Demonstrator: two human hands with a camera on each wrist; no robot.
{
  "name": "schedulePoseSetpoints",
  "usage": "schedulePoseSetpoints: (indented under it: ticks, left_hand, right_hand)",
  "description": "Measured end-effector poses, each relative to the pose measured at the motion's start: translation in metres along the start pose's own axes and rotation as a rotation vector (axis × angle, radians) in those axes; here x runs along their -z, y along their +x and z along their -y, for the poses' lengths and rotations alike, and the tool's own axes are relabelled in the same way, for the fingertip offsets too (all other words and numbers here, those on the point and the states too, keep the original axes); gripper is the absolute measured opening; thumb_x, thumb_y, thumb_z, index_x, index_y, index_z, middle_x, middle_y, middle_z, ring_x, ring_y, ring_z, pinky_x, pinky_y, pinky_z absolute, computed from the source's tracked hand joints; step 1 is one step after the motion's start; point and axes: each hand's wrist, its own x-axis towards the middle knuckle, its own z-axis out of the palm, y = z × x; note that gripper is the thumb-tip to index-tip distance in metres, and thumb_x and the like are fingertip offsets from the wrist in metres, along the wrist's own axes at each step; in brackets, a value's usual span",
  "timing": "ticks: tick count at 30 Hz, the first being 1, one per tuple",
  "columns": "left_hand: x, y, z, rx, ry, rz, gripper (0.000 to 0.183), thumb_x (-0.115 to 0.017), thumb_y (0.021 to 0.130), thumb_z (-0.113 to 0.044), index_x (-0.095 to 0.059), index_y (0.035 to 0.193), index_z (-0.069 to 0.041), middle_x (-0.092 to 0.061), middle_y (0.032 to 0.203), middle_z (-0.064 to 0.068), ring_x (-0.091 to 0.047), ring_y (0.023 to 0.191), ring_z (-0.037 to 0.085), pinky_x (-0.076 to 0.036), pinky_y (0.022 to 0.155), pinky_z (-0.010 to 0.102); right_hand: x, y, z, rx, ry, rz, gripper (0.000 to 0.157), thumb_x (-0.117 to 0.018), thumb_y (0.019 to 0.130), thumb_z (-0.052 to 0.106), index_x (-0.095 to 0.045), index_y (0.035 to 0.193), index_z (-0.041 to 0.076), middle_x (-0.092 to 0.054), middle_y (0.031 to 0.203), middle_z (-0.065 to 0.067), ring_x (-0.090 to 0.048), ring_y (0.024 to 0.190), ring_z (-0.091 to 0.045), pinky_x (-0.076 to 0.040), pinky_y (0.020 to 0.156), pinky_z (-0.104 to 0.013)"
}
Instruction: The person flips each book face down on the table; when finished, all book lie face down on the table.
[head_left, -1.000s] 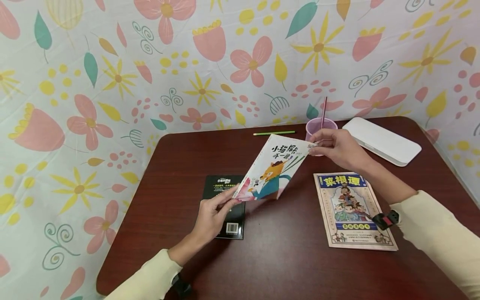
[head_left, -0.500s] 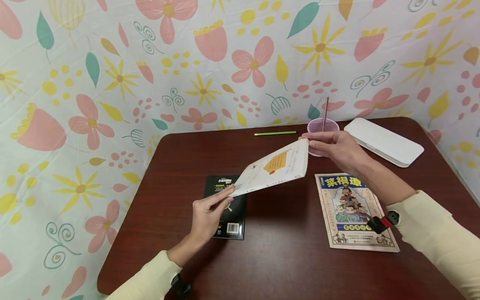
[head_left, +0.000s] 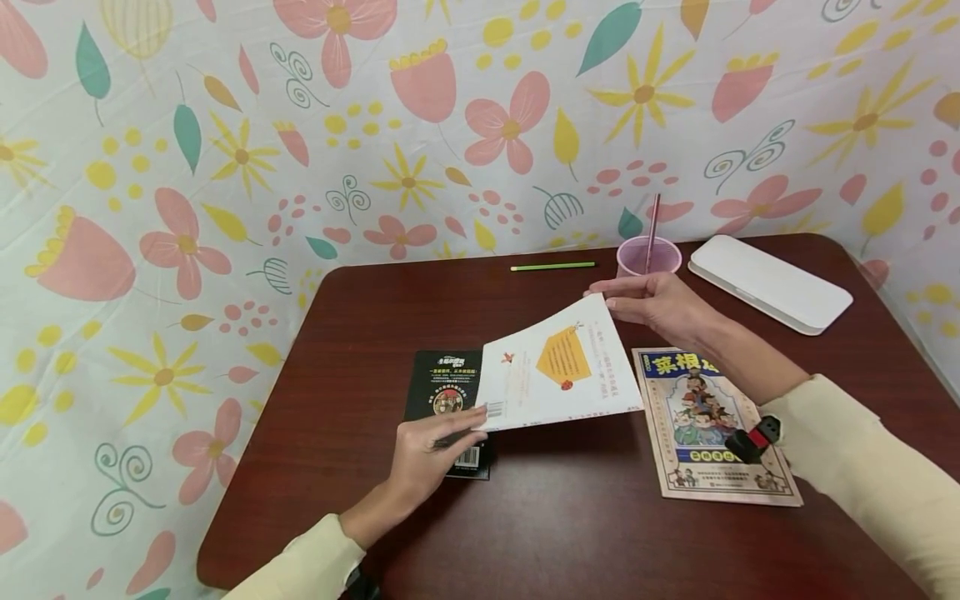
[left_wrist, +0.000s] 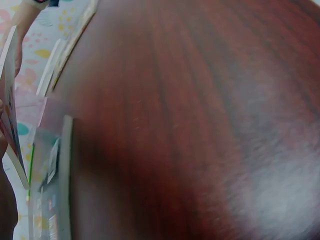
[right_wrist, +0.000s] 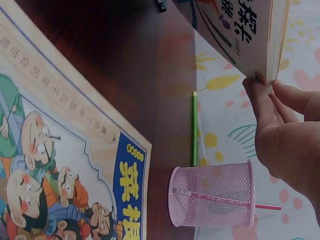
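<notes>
Both hands hold a thin white picture book (head_left: 558, 367) above the table, its back cover with an orange patch facing up. My left hand (head_left: 431, 442) pinches its lower left corner, by the barcode. At the far upper corner, my right hand (head_left: 660, 304) pinches the book between thumb and fingers; the right wrist view shows this grip on the book (right_wrist: 245, 35) closely. Beneath the left part of the white book lies a black book (head_left: 435, 379), partly covered. A cartoon-covered book (head_left: 705, 425) with a blue title band lies under my right forearm.
A pink mesh pen cup (head_left: 633, 254) with a pencil (head_left: 653, 229) in it stands behind my right hand. Left of it lies a green pencil (head_left: 555, 266). A white case (head_left: 772, 283) is at the back right of the dark wooden table (head_left: 360, 325), before a flowered cloth.
The white book has turned over from its front cover to its back cover. Both hands have kept hold of it; the right hand has come slightly lower.
</notes>
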Motion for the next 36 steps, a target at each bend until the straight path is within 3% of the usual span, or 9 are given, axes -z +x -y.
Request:
schedulePoseSetpoints:
  ticks: [6, 15, 19, 28, 36]
  left_hand:
    - [-0.010, -0.005, -0.005, -0.112, 0.071, 0.073, 0.030, -0.093, 0.079, 0.000, -0.084, 0.107, -0.003, -0.080, 0.108, 0.010, -0.079, 0.098, 0.020, -0.061, 0.085, 0.028]
    - [-0.026, -0.014, -0.009, -0.180, 0.206, 0.167, 0.025, -0.093, 0.083, -0.013, -0.085, 0.108, -0.012, -0.081, 0.109, 0.000, -0.077, 0.097, 0.009, -0.059, 0.086, 0.022]
    - [-0.031, -0.016, -0.010, -0.213, 0.286, 0.197, 0.023, -0.093, 0.084, -0.019, -0.086, 0.105, -0.015, -0.081, 0.109, -0.003, -0.077, 0.094, 0.006, -0.059, 0.085, 0.020]
    - [-0.040, -0.023, -0.013, -0.130, 0.334, 0.223, 0.023, -0.095, 0.082, -0.026, -0.086, 0.103, -0.020, -0.080, 0.111, -0.007, -0.075, 0.094, 0.002, -0.059, 0.079, 0.018]
    - [-0.045, -0.028, -0.012, -0.067, 0.331, 0.223, 0.028, -0.095, 0.082, -0.029, -0.085, 0.107, -0.020, -0.080, 0.109, -0.010, -0.073, 0.090, 0.003, -0.057, 0.077, 0.016]
  right_hand:
    - [0.000, 0.006, -0.007, -0.029, 0.024, 0.049, 0.048, -0.065, 0.106, 0.006, -0.052, 0.150, -0.010, -0.064, 0.145, -0.019, -0.069, 0.117, -0.008, -0.056, 0.100, -0.032]
    - [-0.001, 0.015, -0.021, 0.048, -0.101, 0.095, 0.040, -0.062, 0.106, 0.001, -0.058, 0.144, -0.012, -0.067, 0.137, -0.027, -0.070, 0.113, -0.013, -0.057, 0.098, -0.031]
    - [-0.002, 0.019, -0.029, 0.050, -0.200, 0.058, 0.037, -0.064, 0.105, 0.001, -0.064, 0.141, -0.007, -0.067, 0.138, -0.024, -0.069, 0.116, -0.015, -0.057, 0.096, -0.029]
    - [-0.008, 0.029, -0.041, 0.037, -0.344, -0.005, 0.032, -0.068, 0.103, 0.001, -0.072, 0.134, -0.002, -0.070, 0.135, -0.021, -0.065, 0.125, -0.030, -0.056, 0.094, -0.025]
    - [-0.012, 0.037, -0.051, 0.096, -0.422, -0.038, 0.028, -0.069, 0.102, -0.001, -0.074, 0.129, -0.004, -0.072, 0.129, -0.023, -0.068, 0.120, -0.036, -0.058, 0.094, -0.027]
